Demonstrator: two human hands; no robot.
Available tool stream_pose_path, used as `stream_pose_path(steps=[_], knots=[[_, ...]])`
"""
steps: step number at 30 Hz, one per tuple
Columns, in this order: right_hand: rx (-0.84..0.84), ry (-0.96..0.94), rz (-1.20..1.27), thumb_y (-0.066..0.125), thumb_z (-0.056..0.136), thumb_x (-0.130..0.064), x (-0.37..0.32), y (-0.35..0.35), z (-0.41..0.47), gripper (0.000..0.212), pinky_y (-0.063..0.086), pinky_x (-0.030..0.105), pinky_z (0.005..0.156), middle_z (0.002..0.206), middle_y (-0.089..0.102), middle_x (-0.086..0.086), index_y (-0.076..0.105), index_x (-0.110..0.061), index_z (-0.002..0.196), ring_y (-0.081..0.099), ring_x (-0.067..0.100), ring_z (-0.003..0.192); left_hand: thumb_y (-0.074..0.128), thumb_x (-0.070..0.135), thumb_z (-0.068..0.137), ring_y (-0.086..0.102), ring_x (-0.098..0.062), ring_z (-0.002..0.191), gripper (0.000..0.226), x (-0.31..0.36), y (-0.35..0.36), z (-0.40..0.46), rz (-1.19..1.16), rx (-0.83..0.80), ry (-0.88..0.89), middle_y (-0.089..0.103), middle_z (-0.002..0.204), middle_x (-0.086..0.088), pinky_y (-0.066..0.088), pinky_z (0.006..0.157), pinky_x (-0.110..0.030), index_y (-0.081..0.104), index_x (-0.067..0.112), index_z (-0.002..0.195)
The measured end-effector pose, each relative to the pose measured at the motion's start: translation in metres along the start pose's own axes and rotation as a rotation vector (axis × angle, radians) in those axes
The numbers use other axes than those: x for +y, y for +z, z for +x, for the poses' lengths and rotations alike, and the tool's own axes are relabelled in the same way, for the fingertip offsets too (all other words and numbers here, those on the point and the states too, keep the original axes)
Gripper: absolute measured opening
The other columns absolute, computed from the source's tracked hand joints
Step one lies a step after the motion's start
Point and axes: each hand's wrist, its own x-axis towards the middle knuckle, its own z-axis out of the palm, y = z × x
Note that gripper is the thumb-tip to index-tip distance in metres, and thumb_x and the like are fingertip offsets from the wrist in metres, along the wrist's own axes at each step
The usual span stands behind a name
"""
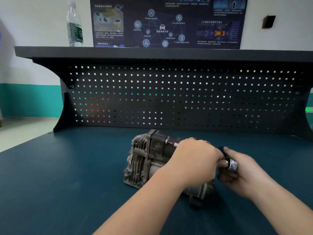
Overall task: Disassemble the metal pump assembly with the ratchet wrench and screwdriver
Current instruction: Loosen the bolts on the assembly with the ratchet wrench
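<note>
The metal pump assembly (pixel 144 160), grey and ribbed with a dark motor body, lies on its side on the dark teal bench top (pixel 67 175). My left hand (pixel 194 160) lies over the pump's right part with curled fingers gripping it, hiding that end. Just right of it, my right hand (pixel 240 172) grips the ratchet wrench (pixel 231 164), whose chrome head shows between the fingers, with a black part above it. The wrench tip meets the pump behind my left hand and is hidden. No screwdriver is in view.
A black pegboard back panel (pixel 169 99) rises behind the bench, topped by a shelf (pixel 152 52) carrying a water bottle (pixel 74 26). A dark poster (pixel 169 22) hangs on the wall. The bench's left edge runs diagonally at the far left.
</note>
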Motion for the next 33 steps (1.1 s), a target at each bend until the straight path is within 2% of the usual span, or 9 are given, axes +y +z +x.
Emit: stream_pose_path(steps=[2,5,8,14,16,21,24,28,33], knots=[[0.015,-0.082,-0.040,0.047,0.099,-0.033,-0.006,0.000,0.000,0.032,0.025,0.015,0.032,0.049,0.041,0.000,0.049,-0.012,0.075,0.030,0.009,0.029,0.042,0.042,0.097,0.057,-0.026,0.109,0.025,-0.001,-0.003,0.001,-0.046,-0.003,-0.007,0.067,0.107,-0.001,0.040,0.078,-0.034,0.064,0.032,0.105],[0.029,-0.534,-0.157,0.042,0.100,-0.038,-0.020,-0.001,0.000,0.032,0.032,0.021,0.039,0.047,0.043,-0.004,0.054,-0.016,0.080,0.037,0.009,0.038,0.043,0.046,0.095,0.059,-0.023,0.099,0.026,-0.002,-0.010,0.001,-0.142,-0.031,-0.025,0.066,0.108,0.007,0.036,0.065,-0.031,0.059,0.040,0.115],[0.016,-0.729,-0.336,0.038,0.101,-0.039,-0.022,0.000,-0.005,0.035,0.033,0.021,0.040,0.048,0.046,-0.005,0.056,-0.022,0.076,0.039,0.011,0.043,0.043,0.042,0.096,0.059,-0.025,0.101,0.024,0.001,-0.010,0.000,-0.074,-0.039,-0.013,0.067,0.099,0.004,0.032,0.064,-0.031,0.063,0.033,0.107],[0.006,0.006,0.017,0.044,0.101,-0.029,0.002,-0.001,0.000,0.030,0.023,0.013,0.031,0.047,0.042,0.000,0.046,-0.013,0.076,0.025,0.008,0.026,0.047,0.037,0.095,0.058,-0.025,0.109,0.021,0.003,-0.004,-0.001,0.010,0.030,-0.007,0.067,0.108,0.000,0.029,0.070,-0.032,0.065,0.029,0.101],[0.010,-0.030,0.010,0.045,0.100,-0.031,-0.002,-0.001,0.001,0.030,0.025,0.015,0.033,0.047,0.042,0.000,0.048,-0.012,0.076,0.027,0.008,0.028,0.045,0.038,0.096,0.058,-0.025,0.107,0.022,0.002,-0.005,0.000,-0.008,0.037,-0.007,0.066,0.110,-0.001,0.026,0.068,-0.031,0.064,0.031,0.107],[0.026,-0.666,-0.243,0.041,0.100,-0.043,-0.020,-0.001,0.001,0.037,0.033,0.032,0.052,0.048,0.046,-0.005,0.061,-0.026,0.073,0.040,0.017,0.049,0.042,0.039,0.097,0.056,-0.025,0.082,0.022,0.002,-0.011,0.000,-0.068,-0.020,-0.011,0.065,0.095,0.003,0.020,0.055,-0.031,0.061,0.031,0.106],[0.102,-0.498,-0.182,0.045,0.099,-0.042,-0.012,-0.002,0.002,0.035,0.032,0.027,0.046,0.052,0.045,-0.003,0.061,-0.023,0.074,0.038,0.011,0.042,0.045,0.034,0.097,0.050,-0.025,0.073,0.019,0.004,-0.011,-0.001,0.003,0.006,-0.013,0.064,0.090,0.001,0.016,0.052,-0.030,0.062,0.026,0.097],[0.050,-0.038,0.041,0.047,0.099,-0.032,0.000,0.001,0.001,0.031,0.025,0.014,0.032,0.052,0.043,0.003,0.051,-0.011,0.076,0.029,0.010,0.029,0.046,0.035,0.096,0.058,-0.027,0.094,0.020,0.004,-0.007,-0.001,0.039,0.034,-0.018,0.065,0.111,-0.003,0.023,0.064,-0.029,0.063,0.027,0.103],[0.063,-0.855,-0.385,0.038,0.101,-0.039,-0.023,0.000,-0.012,0.034,0.037,0.025,0.046,0.050,0.048,-0.005,0.059,-0.024,0.079,0.043,0.011,0.046,0.041,0.040,0.098,0.058,-0.026,0.091,0.026,-0.001,-0.013,0.001,-0.129,-0.061,-0.022,0.066,0.102,0.003,0.032,0.065,-0.031,0.060,0.029,0.111]])
